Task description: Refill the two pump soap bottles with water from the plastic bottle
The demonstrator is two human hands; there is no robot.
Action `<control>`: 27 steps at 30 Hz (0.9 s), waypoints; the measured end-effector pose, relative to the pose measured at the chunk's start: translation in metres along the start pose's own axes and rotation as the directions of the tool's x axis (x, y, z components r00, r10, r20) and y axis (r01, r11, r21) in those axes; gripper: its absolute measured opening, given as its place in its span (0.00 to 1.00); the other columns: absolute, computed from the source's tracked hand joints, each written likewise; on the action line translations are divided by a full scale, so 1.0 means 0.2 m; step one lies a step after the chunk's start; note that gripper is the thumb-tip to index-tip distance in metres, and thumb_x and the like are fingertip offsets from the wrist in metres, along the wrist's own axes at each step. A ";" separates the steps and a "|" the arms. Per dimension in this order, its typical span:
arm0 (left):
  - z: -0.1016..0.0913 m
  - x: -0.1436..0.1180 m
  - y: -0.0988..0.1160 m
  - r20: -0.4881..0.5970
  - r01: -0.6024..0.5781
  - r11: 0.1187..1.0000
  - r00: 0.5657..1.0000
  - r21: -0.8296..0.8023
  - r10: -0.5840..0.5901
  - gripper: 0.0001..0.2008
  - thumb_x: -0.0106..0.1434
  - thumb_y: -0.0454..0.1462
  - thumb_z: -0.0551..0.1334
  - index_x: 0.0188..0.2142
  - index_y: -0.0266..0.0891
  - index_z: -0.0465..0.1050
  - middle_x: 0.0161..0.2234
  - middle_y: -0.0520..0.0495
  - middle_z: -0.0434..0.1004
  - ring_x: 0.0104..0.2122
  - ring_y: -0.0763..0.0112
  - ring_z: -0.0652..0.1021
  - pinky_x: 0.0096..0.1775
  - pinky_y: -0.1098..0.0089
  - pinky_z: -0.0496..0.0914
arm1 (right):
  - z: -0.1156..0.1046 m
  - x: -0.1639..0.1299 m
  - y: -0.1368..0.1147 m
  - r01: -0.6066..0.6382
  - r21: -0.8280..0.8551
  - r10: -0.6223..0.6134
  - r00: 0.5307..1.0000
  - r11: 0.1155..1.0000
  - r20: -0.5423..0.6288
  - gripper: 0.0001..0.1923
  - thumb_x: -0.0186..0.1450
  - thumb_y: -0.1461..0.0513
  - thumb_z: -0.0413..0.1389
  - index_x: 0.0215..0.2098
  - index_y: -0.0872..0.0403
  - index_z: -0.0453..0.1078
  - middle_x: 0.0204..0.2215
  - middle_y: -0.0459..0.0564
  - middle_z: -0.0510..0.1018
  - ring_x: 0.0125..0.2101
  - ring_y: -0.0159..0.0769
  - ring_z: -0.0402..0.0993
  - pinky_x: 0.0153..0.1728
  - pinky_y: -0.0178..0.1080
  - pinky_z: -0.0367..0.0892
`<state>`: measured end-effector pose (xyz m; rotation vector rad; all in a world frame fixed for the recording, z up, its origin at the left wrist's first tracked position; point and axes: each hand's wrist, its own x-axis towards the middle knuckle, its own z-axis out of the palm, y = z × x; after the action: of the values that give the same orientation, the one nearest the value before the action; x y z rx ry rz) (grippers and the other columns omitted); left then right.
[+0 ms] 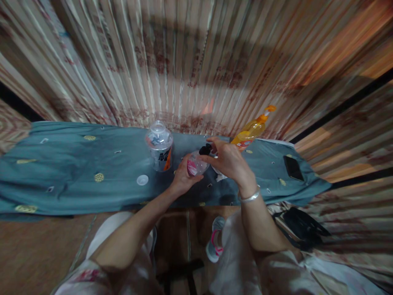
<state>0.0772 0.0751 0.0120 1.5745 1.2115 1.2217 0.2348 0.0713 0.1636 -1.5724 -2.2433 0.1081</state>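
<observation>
A small clear bottle with a pink label (196, 164) is held over the middle of the table, my left hand (183, 175) wrapped round its body. At the top of it my right hand (231, 159) pinches a black cap (205, 149) between thumb and fingers; I cannot tell whether the cap is still joined to the bottle. To the left stands a larger clear plastic jar (159, 145), upright, its neck uncovered. A white round lid (142, 180) lies on the cloth in front of that jar. Something white, perhaps tissue (220, 176), shows partly below my right hand.
A yellow dish-soap bottle with an orange top (250, 131) stands behind my right hand. A dark phone (293, 168) lies at the right end of the teal tablecloth (70, 164). Pleated curtain (184, 61) hangs behind, and a black bag (302, 225) sits below right.
</observation>
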 end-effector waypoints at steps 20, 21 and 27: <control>-0.02 0.00 0.06 0.007 0.043 0.999 0.999 0.000 -0.043 0.42 0.46 0.38 0.75 0.59 0.42 0.62 0.51 0.42 0.75 0.54 0.50 0.76 0.57 0.48 0.69 | 0.14 0.09 0.20 -0.027 0.828 -0.074 0.994 0.561 0.083 0.26 0.53 0.57 0.67 0.49 0.51 0.72 0.46 0.50 0.82 0.49 0.39 0.78 0.54 0.44 0.70; -0.02 0.01 0.06 0.007 0.042 0.999 0.999 0.000 -0.042 0.42 0.46 0.38 0.75 0.59 0.42 0.61 0.51 0.43 0.75 0.54 0.51 0.76 0.57 0.48 0.69 | 0.14 0.09 0.20 -0.035 0.832 -0.069 0.994 0.554 0.088 0.26 0.53 0.57 0.67 0.49 0.51 0.72 0.46 0.50 0.82 0.50 0.40 0.78 0.54 0.44 0.70; -0.02 0.00 0.05 0.017 0.037 0.999 0.999 0.001 -0.037 0.43 0.47 0.38 0.75 0.60 0.42 0.60 0.54 0.41 0.74 0.56 0.51 0.75 0.60 0.50 0.66 | 0.11 0.08 0.17 0.027 0.778 -0.111 0.992 0.628 0.055 0.22 0.55 0.56 0.67 0.47 0.50 0.73 0.45 0.49 0.82 0.48 0.39 0.78 0.55 0.45 0.69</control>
<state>0.0757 0.0731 0.0230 1.5538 1.2245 1.1822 0.2518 0.1017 0.1383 -0.9904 -1.8793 1.0181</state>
